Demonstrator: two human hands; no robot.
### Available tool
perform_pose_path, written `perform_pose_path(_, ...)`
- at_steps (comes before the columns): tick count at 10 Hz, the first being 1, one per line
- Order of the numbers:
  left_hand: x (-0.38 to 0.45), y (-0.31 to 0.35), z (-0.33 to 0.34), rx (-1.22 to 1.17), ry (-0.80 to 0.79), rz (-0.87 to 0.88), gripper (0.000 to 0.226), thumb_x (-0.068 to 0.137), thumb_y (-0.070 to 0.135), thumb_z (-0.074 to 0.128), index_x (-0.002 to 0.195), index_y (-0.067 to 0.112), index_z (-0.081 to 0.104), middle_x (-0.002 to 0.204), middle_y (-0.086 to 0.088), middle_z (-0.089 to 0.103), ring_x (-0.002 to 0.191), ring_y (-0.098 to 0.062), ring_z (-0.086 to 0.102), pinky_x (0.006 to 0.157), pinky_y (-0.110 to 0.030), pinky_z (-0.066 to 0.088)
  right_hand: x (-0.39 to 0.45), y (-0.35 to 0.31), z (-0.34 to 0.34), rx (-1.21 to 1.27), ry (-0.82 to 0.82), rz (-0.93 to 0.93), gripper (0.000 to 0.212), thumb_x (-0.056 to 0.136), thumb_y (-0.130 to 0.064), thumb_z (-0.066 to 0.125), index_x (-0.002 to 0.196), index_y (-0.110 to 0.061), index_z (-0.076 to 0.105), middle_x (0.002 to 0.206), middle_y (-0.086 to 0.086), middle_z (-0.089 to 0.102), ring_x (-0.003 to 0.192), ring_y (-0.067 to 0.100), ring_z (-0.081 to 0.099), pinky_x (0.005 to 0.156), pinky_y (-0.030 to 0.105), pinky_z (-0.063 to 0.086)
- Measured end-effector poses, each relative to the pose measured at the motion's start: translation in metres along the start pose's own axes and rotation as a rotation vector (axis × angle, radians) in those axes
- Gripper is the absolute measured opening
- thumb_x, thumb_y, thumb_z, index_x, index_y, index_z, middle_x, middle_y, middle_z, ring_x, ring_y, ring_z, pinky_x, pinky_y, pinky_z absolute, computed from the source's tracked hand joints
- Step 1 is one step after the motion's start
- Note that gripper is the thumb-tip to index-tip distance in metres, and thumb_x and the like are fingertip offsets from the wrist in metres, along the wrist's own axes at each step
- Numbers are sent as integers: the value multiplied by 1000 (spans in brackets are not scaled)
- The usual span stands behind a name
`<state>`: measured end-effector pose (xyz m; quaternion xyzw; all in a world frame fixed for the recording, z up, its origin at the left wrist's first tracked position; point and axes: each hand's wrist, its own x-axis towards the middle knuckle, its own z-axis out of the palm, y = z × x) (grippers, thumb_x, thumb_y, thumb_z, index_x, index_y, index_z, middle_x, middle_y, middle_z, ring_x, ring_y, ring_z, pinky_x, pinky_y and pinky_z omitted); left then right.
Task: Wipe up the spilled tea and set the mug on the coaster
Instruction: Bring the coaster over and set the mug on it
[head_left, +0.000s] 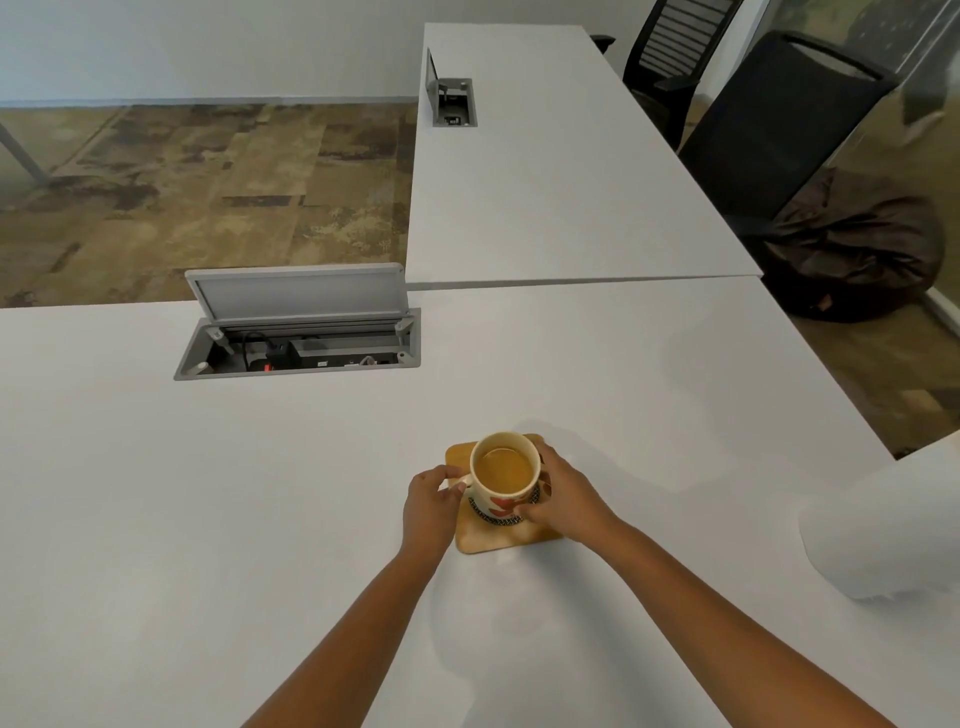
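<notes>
Mug stands upright on the wooden coaster, long axis vertical, mouth facing up, milky tea visible inside to well below the rim. Its handle points toward 9 o'clock, out over the coaster's left edge. The coaster is a rounded square, turned slightly so that its corners sit near 11, 1, 5 and 7 o'clock; the mug sits a little toward the far-left part of it, leaving bare wood at 5 o'clock.

Left hand, at 9 o'clock of the mug: fingers curled round the handle, pinching it. Right hand, at 3 o'clock: fingers wrapped against the mug's right wall, thumb at the near side by the patterned band, so clamped on the body. Both forearms are bare and run in from 6 o'clock.

All of this rests on the white table, near its middle, toward the near edge. A faint smear, barely darker than the surface, shows at 1 to 2 o'clock of the coaster; cannot tell whether it is wet.

A white cloth-like shape lies at 3 o'clock, well apart from the mug, at the table's right edge; blurred, so material uncertain.

An open cable box with raised grey lid is set into the table at 10 to 11 o'clock, with black plugs inside. A second white table abuts at 12 o'clock, with its own cable box. Two black chairs stand at 1 o'clock, and a dark beanbag on the floor beside them.
</notes>
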<state>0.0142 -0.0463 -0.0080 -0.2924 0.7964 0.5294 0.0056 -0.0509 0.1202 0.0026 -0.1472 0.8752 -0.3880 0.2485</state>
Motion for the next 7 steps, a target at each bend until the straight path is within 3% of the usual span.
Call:
perform_pose_path(1,-3,0,0,-29,-6,-3,13,91,15,52,98,20,62,116,-4,61,89,-14,56,78,-27,39,-2,-2,3,42,42,-12,83,69,-17,77,136,-32,32,133,-6,51,120,14,49,97,29,44)
perform_pose_path(2,-4,-5,0,-52,-6,11,16,93,18,51,105,18,61,116,-5,64,96,-17,58,82,-28,42,-4,-4,5,74,46,-20,82,71,-13,75,137,-32,30,134,-6,49,122,14,47,100,32,44)
perform_pose_path(3,-8,-10,4,-60,-18,37,27,93,28,50,117,18,56,125,-5,57,107,-18,55,85,-27,42,-8,-1,6,-12,-3,-50,86,74,-14,70,142,-30,20,145,-2,35,133,19,38,104,41,42)
perform_pose_path(4,-13,-13,8,-68,-16,79,42,92,34,49,130,19,44,137,-6,47,119,-19,48,93,-28,40,-11,8,7,-300,40,-9,88,86,-17,57,148,-26,-6,159,-1,-1,146,21,6,115,39,26)
perform_pose_path(5,-13,-16,2,189,131,189,59,91,39,49,141,16,29,148,-5,35,136,-22,31,111,-37,26,-13,8,3,-472,165,-34,76,94,-16,42,147,-18,-12,159,4,-11,146,21,-11,118,34,7)
perform_pose_path(6,-11,-13,-8,477,232,349,67,93,48,36,146,14,14,156,-5,17,144,-21,7,117,-39,4,-13,1,-9,-584,279,-65,71,97,-19,34,145,-13,-17,157,8,-15,144,24,-18,117,34,-3)
perform_pose_path(7,-5,5,-22,612,292,439,80,83,68,0,146,18,-2,154,3,-7,140,-14,-13,114,-35,-6,-15,-16,-25,-685,374,-118,70,98,-22,28,135,-14,-32,153,8,-26,138,24,-28,115,36,-9)
